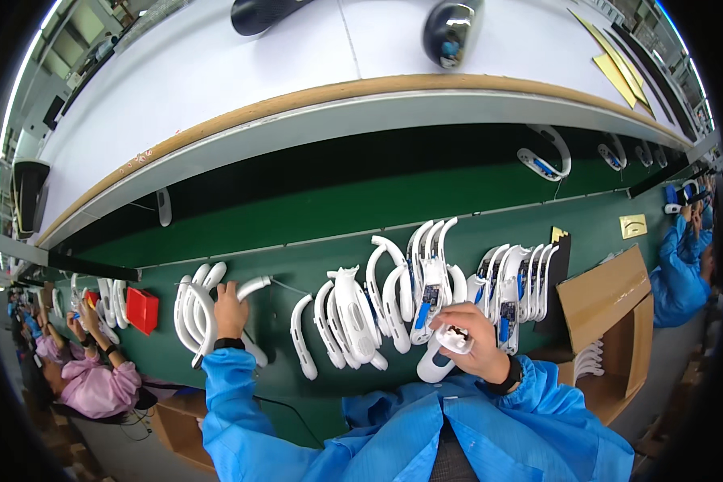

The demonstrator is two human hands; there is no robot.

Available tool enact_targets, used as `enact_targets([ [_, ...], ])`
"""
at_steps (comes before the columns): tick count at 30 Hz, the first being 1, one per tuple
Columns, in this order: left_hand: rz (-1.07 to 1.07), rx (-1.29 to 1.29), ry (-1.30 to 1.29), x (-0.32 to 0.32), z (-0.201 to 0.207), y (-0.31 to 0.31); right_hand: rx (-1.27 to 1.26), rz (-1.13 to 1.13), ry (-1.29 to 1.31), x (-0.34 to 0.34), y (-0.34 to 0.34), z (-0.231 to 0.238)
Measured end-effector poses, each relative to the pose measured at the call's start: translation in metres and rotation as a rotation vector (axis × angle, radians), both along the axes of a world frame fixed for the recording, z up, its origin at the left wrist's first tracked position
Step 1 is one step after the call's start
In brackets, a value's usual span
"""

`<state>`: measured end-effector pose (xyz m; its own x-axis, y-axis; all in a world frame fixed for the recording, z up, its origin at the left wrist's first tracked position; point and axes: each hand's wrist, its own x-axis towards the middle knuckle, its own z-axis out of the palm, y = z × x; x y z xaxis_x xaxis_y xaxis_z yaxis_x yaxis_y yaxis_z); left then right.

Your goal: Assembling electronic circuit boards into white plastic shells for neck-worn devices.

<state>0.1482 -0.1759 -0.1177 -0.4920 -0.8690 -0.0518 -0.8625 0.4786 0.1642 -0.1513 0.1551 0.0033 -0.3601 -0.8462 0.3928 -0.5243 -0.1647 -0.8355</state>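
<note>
- Right hand (480,341) is closing round a white piece (455,340), and it's showing us its hollow end, just above the bench's near edge!
- Left hand (231,312) is reaching out left of the bench's middle, fingers bunching over a curved white arm (255,285); whether they're truly gripping, I can't tell.
- Beside it, looped white bands (193,317) are crowding together.
- Between the hands, a broad white shell (355,317) is lying with its face looking closed, slim curved pieces flanking it.
- Further right, open shells (508,313) are baring blue parts and boards. So the work is looking part-way along, I'd judge: some pieces seeming closed, several plainly waiting for covers.
- By the right end of the bench (590,225), a cardboard box (602,293) is gaping, white curved pieces sitting inside.
- Towards the left end, a red bin (142,310) is standing near a pink-sleeved co-worker (100,386).
- Over the far edge, a white-topped shelf (217,104) is stretching across.
</note>
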Motion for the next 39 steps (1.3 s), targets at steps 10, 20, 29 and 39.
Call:
enact_targets([
  [10, 0.05, 0.94, 0.348, -0.104, 0.21, 0.104, 0.169, 0.302, -0.335, 0.002, -0.011, 0.031],
  [20, -0.138, 1.241, -0.021, -0.184, 0.252, 0.199, 0.132, 0.431, -0.18, -0.005, 0.013, 0.026],
  [29, -0.215, 1.29, -0.114, -0.213, 0.257, 0.224, 0.203, 0.11, -0.112, -0.011, 0.052, -0.001],
  [39, -0.348, 1.252, -0.229, -0.22, 0.23, 0.211, 0.26, 0.179, -0.423, -0.007, 0.057, -0.01],
])
